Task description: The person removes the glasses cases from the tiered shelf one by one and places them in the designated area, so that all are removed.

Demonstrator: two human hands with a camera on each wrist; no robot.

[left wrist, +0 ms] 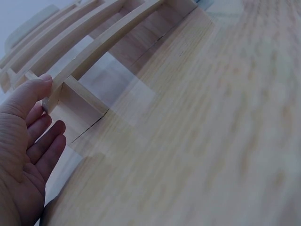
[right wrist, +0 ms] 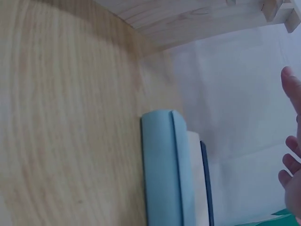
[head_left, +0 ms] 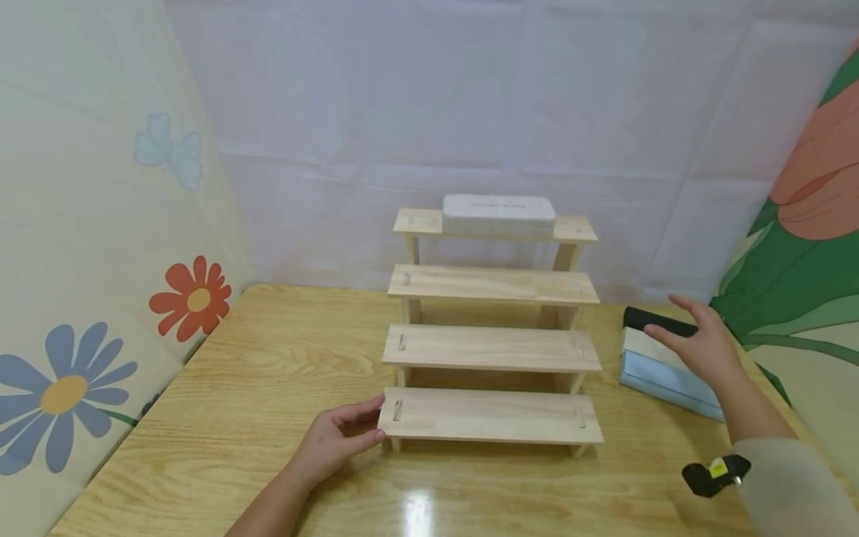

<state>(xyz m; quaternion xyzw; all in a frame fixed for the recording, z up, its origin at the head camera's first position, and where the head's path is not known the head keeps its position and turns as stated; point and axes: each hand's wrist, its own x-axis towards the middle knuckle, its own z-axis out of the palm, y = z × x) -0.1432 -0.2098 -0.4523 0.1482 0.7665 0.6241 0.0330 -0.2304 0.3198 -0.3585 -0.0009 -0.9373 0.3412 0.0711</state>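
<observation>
A four-step wooden display stand (head_left: 493, 347) stands on the table, with a white oblong case (head_left: 499, 215) on its top step. My left hand (head_left: 332, 440) pinches the left end of the lowest step; in the left wrist view the thumb (left wrist: 35, 92) lies at the board's corner and the other fingers are loosely bent beside it. On the right, my right hand (head_left: 705, 347) is over three long cases, thumb and fingers spread, holding nothing. These are a light blue case (head_left: 664, 382), a cream one (head_left: 647, 345) and a black one (head_left: 654, 321), lying side by side.
The wood-grain table (head_left: 302, 343) runs back to a white cloth backdrop (head_left: 403, 97). Flower-printed panels flank it, a left panel (head_left: 87, 246) and a right panel (head_left: 815, 186). A black device with a yellow label (head_left: 716, 470) is at the right wrist.
</observation>
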